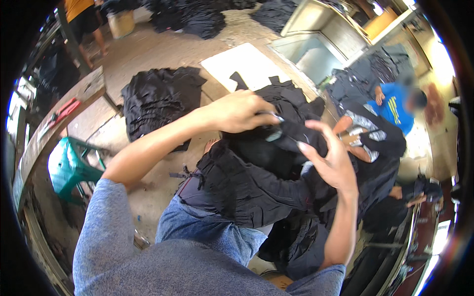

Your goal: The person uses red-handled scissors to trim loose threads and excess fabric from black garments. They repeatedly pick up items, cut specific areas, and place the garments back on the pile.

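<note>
A black garment [252, 182] lies bunched across my lap. My left hand [242, 112] is over its upper part, fingers curled and closed on the dark cloth. A small pale, blurred patch shows just under those fingertips; I cannot make out what it is. To the right, my right hand [332, 160] hovers at the cloth with thumb and index finger spread apart. Dark fabric shows between the two hands. Beyond them lies a heap of black garments [284, 96], partly hidden by my left hand.
A stack of black garments [160, 98] sits on the floor ahead left, near a white sheet [247, 64]. At left stand a green plastic stool [74, 167] and a wooden bench [84, 91]. A person in a blue shirt [392, 106] sits close on the right among dark clothes.
</note>
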Available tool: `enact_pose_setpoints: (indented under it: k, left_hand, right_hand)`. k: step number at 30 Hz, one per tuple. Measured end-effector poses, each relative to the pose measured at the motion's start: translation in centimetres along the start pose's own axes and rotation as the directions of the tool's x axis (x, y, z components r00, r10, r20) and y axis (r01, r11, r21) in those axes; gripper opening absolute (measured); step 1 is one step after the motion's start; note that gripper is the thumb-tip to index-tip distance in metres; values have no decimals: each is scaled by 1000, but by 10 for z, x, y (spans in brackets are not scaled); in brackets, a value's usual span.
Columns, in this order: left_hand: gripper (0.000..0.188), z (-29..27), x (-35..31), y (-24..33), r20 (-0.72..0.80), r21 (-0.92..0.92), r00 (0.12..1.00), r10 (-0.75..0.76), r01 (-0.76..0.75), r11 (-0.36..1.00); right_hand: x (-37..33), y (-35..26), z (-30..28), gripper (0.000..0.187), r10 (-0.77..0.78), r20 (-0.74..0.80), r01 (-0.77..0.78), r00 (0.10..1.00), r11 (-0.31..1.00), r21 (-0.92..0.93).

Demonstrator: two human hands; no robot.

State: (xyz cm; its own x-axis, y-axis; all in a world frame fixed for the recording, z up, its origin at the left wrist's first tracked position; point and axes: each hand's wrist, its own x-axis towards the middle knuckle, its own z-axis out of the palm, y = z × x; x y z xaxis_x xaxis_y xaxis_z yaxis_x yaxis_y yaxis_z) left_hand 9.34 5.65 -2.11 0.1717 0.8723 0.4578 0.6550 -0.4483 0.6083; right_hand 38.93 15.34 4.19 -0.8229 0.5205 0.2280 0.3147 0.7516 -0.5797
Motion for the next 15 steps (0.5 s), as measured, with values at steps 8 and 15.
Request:
enact_pose_setpoints:
  k: [8, 15]
  left_hand:
    - [31, 106, -91, 12, -563, -68, 825, 52, -108, 992]
    - [60, 202, -153, -8, -10, 323, 1000, 29, -24, 946]
  right_hand:
    - [110, 151, -94, 22, 308, 257, -256, 916, 942, -217]
    - [335, 113, -86, 39, -256, -248, 2, 934, 700, -714]
